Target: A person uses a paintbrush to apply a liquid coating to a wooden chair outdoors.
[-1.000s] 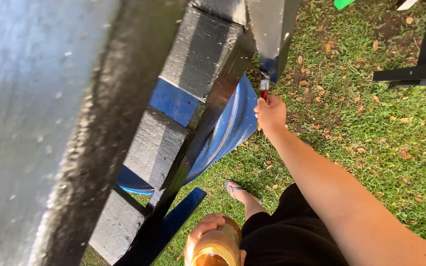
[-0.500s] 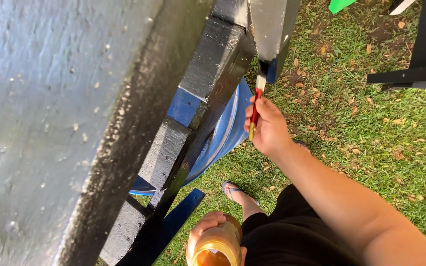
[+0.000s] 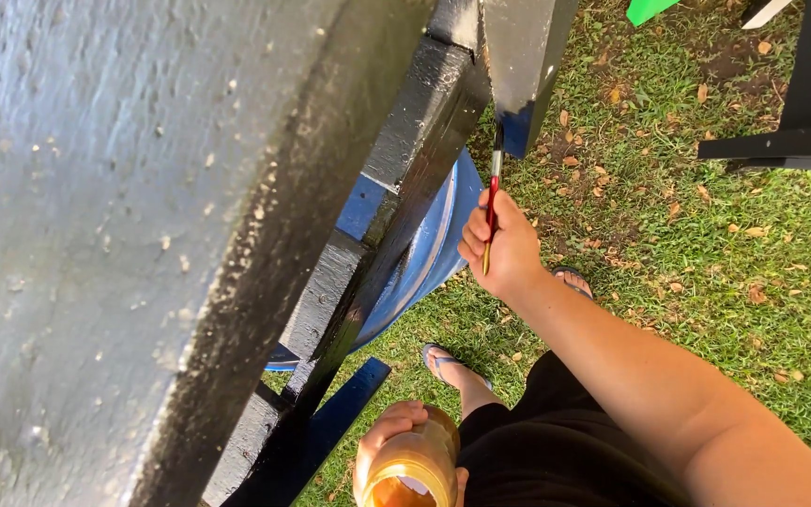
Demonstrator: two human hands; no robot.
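Gripping slim red-handled brush [image 3: 492, 202] in right hand [image 3: 499, 249], left hand [image 3: 389, 441] clutching amber jar [image 3: 415, 465]

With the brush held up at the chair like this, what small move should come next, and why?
Probably draw the paintbrush in the right hand down over the blue patch at the leg's lower end: its tip sits beside that patch, which is unpainted while the wood above is already black. The left hand holds the jar.
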